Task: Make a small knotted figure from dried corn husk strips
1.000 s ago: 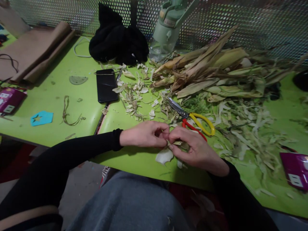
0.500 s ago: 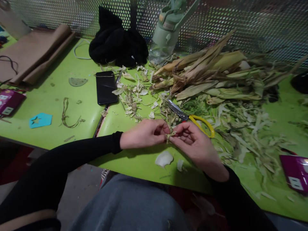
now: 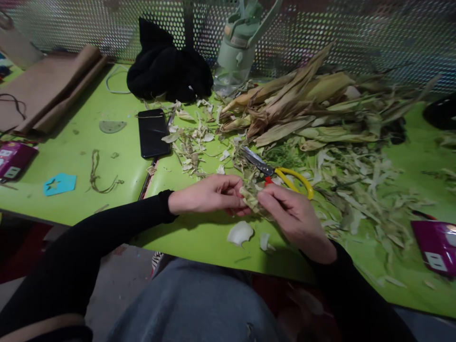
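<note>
Husk piece (image 3: 251, 198) has turned, broader side showing than half a second ago. Sits between fingertips: left hand (image 3: 208, 194) fingers narrow at its left edge, right hand (image 3: 295, 217) pinching its right side. White scrap (image 3: 240, 233) nearer body.

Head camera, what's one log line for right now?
left grip: on pale green piece; right grip: on same piece; scissors: on table, beyond right grip; white scrap: on table, unheld
</note>
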Demonstrator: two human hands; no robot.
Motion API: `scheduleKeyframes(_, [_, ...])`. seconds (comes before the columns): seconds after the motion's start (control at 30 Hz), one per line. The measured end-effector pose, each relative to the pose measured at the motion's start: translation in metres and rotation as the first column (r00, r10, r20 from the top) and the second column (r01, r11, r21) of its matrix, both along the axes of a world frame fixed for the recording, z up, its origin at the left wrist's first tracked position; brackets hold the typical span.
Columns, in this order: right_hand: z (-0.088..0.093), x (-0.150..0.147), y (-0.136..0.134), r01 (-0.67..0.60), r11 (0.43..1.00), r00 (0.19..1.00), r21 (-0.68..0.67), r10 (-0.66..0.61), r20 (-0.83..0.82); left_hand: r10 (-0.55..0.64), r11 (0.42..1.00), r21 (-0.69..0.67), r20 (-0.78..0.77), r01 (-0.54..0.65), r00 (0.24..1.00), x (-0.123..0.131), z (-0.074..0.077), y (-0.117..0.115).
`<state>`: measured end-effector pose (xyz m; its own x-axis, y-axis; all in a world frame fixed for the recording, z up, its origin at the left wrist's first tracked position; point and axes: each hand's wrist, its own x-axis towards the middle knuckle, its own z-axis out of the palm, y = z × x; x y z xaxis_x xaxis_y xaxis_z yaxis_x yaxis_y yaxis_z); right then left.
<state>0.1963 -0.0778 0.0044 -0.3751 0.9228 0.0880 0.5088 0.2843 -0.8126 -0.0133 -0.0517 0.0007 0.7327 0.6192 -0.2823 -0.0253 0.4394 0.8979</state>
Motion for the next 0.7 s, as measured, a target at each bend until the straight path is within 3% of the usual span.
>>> scheduleKeyframes(0.13, [-0.008,0.001,-0.006,0.148,0.988,0.97,-0.033,-0.151,-0.192,0.019,0.998,-0.056,0.013,-0.018,1.0,-0.002,0.005,0.001])
scheduleKeyframes(0.37, [-0.019,0.004,-0.007,0.177,0.975,0.937,-0.132,-0.208,-0.281,0.011,0.998,-0.061,0.028,-0.009,1.0,-0.007,0.008,0.003])
scheduleKeyframes(0.5, [-0.016,0.006,-0.004,0.157,0.978,0.945,-0.14,-0.19,-0.267,0.017,0.997,0.069,-0.005,-0.017,1.0,-0.005,0.007,0.001])
scheduleKeyframes(0.7, [-0.002,-0.005,0.002,0.039,0.996,0.999,-0.081,-0.042,-0.034,0.028,0.938,0.345,-0.205,0.046,0.978,0.0,0.003,-0.003])
